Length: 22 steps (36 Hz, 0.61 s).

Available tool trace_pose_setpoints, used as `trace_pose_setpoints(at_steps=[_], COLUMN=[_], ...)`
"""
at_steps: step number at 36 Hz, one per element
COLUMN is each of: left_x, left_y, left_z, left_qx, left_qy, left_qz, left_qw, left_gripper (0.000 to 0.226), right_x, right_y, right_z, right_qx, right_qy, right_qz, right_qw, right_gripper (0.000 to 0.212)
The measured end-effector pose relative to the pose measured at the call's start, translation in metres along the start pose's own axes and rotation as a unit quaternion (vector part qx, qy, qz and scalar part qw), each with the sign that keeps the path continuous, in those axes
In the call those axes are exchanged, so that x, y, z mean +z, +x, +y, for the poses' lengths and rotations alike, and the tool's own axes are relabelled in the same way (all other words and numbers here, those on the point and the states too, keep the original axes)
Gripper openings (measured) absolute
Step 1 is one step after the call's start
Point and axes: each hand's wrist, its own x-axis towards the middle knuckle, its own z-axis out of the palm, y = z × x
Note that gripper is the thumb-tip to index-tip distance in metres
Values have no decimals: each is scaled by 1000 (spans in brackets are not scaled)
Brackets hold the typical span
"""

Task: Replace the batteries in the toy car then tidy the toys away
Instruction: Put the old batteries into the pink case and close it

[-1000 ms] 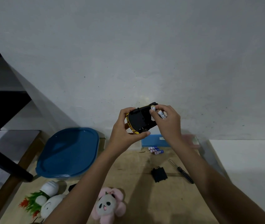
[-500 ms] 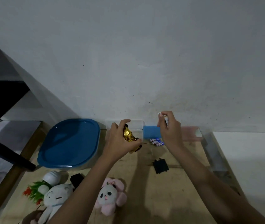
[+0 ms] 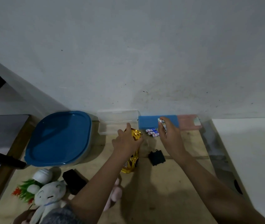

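Batteries (image 3: 162,126) pinched in right hand (image 3: 170,136); left hand (image 3: 126,142) grips gold toy car (image 3: 132,152), seemingly on table (image 3: 160,183).

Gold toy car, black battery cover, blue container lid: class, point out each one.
Gold toy car (image 3: 131,164): head view, on its shiny front end.
Black battery cover (image 3: 157,156): head view, on its flat middle.
Blue container lid (image 3: 59,136): head view, on its top surface.

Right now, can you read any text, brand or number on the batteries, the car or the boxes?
Nothing reads cleanly.
Loose batteries on the table: blue and white labels with printing, too blurred.
Batteries in the right hand: markings too small.
Gold toy car: no text visible.
Boxes by the wall: none visible.
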Motion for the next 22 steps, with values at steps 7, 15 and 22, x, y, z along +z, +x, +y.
trace_pose_setpoints(at_steps=[7, 15, 22], left_x=[22, 37, 48], left_y=[24, 33, 37], left_z=[6, 2, 4], left_qx=[-20, -32, -59], left_qy=[52, 78, 100], left_qz=[10, 2, -20], left_qw=[998, 996, 993], left_gripper=[77, 73, 79], right_x=[6, 12, 18], right_y=[1, 3, 4], right_z=[25, 41, 47], right_qx=[18, 39, 48], right_qy=[-44, -44, -41], right_qz=[-21, -47, -76], right_qw=[999, 997, 995], right_gripper=[33, 36, 38])
